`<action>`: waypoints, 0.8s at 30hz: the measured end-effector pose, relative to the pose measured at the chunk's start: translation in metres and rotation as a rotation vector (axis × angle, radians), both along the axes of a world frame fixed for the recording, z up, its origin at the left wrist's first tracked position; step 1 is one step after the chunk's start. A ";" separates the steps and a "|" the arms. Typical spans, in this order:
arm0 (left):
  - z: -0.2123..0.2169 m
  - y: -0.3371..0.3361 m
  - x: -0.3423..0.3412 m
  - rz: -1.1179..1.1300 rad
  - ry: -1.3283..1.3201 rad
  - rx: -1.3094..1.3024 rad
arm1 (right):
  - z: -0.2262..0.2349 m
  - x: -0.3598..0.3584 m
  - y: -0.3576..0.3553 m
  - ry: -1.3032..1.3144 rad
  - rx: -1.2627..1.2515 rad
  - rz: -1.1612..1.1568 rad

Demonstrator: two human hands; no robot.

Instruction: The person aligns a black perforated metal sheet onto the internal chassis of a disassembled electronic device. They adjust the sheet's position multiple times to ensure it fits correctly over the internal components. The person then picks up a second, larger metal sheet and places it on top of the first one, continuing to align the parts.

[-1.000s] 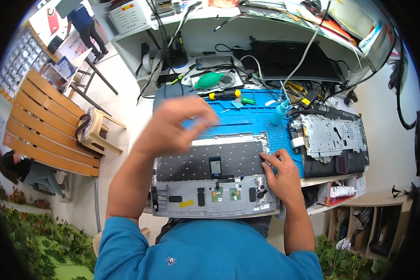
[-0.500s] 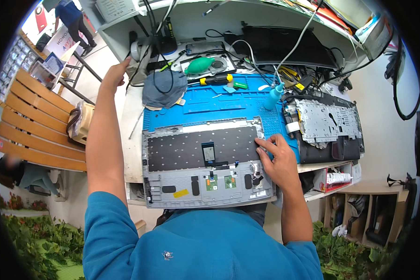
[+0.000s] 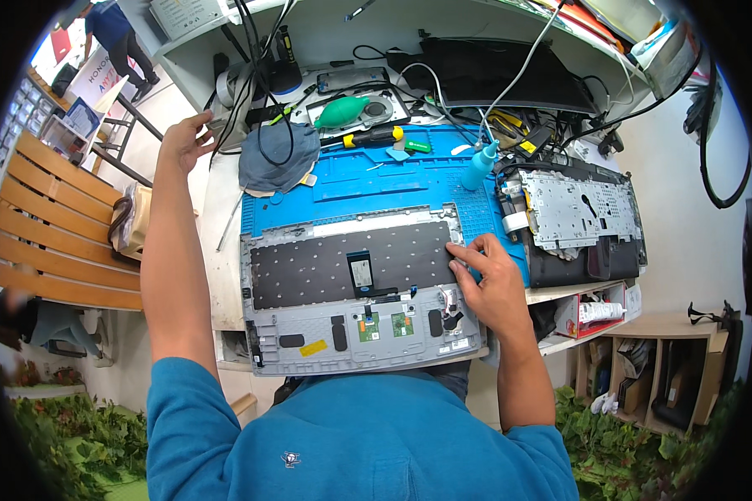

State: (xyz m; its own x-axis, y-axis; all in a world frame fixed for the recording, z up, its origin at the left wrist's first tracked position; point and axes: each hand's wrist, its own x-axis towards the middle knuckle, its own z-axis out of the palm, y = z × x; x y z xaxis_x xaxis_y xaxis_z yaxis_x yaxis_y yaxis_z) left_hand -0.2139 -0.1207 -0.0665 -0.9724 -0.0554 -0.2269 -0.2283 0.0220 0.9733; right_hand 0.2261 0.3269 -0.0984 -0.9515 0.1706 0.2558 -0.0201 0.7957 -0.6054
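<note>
Left hand point(image 3: 185, 144) is loosely spread, the cloth point(image 3: 261, 173) to its right; well apart, the right hand point(image 3: 490, 280) touches the panel point(image 3: 322, 275), grip unclear, the bottle point(image 3: 480, 170) beyond it.

Large lettering in two lines on a white sign point(image 3: 102, 73), far left. Too small to read: print on a yellow label point(image 3: 313, 347) and a corner sticker point(image 3: 459, 343), both on the grey panel point(image 3: 409, 356); likewise on a white box point(image 3: 188, 17), upper left.
</note>
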 end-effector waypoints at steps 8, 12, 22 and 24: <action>-0.068 -0.033 -0.020 -0.020 0.139 0.042 | -0.001 -0.001 0.002 0.027 0.034 0.011; -0.078 -0.056 -0.034 -0.072 0.274 -0.194 | -0.002 0.001 0.001 0.023 0.001 0.003; -0.088 -0.083 -0.031 0.082 0.694 -1.010 | -0.003 -0.002 0.003 0.049 -0.016 0.029; -0.069 -0.030 -0.004 0.282 0.804 -1.002 | -0.007 0.000 0.007 0.039 0.007 0.006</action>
State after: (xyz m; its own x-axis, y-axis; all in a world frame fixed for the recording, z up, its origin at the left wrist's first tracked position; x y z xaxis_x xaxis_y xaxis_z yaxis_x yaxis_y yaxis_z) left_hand -0.2180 -0.1509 -0.1358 -0.7431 -0.0823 0.6640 0.2876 0.8567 0.4281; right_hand 0.2261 0.3338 -0.1057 -0.9418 0.1635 0.2938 -0.0481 0.7994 -0.5988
